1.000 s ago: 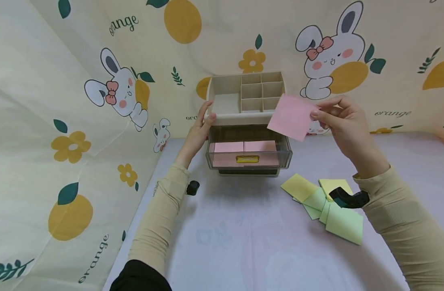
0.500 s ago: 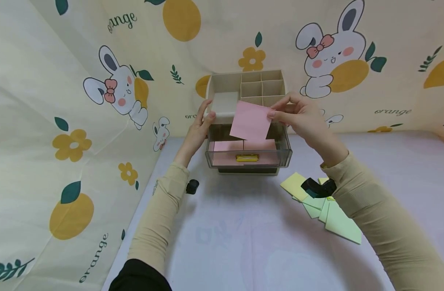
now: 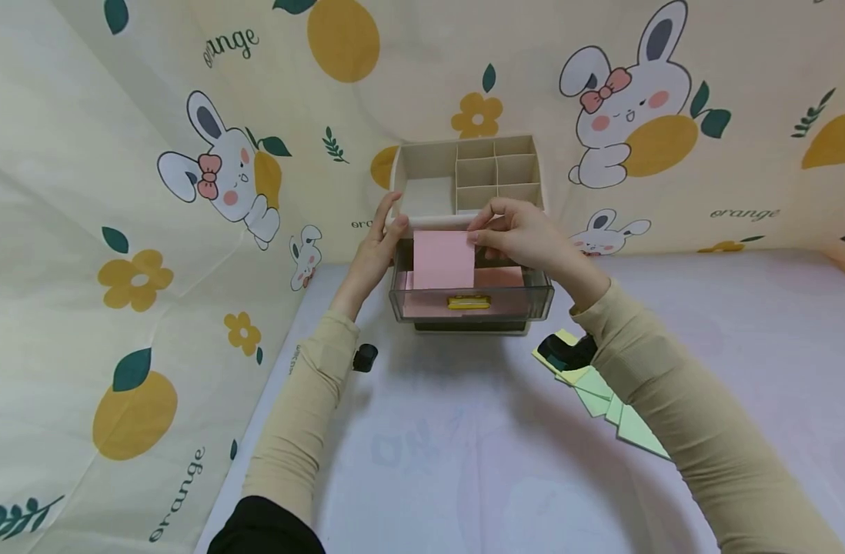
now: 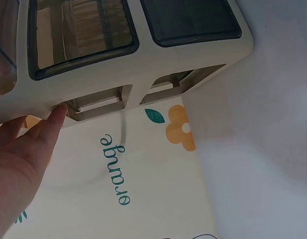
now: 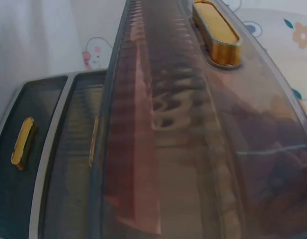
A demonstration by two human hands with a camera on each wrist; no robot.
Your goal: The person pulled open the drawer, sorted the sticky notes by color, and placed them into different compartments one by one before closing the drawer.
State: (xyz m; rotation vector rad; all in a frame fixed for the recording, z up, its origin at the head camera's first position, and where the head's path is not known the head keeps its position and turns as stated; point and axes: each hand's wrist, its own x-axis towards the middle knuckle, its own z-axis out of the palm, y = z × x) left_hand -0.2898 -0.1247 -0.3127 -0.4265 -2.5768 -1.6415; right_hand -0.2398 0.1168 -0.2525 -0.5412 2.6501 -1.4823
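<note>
My right hand (image 3: 516, 231) pinches a pink sticky-note pad (image 3: 443, 260) by its right edge, upright over the pulled-out clear drawer (image 3: 469, 315). The pad's lower part is at the drawer's left half. More pink pads (image 3: 502, 277) lie in the drawer, seen partly through its front with a gold handle (image 3: 469, 302). With fairly straight fingers, my left hand (image 3: 372, 254) rests against the left side of the cream desktop organizer (image 3: 436, 223). In the left wrist view, the fingertips (image 4: 57, 112) touch its side wall. The right wrist view shows the drawer front (image 5: 267, 119); the right hand's fingers are hidden there.
Yellow and green sticky-note pads (image 3: 596, 392) lie spread on the pale tabletop (image 3: 450, 462), partly under the right forearm. The organizer's open top (image 3: 425, 188) has small divided compartments on the right. A printed bunny-and-orange sheet (image 3: 256, 77) stands behind and to the left.
My right hand has moved left and down with the pink pad, from right of the organizer to over the open drawer. The left hand has stayed on the organizer's side.
</note>
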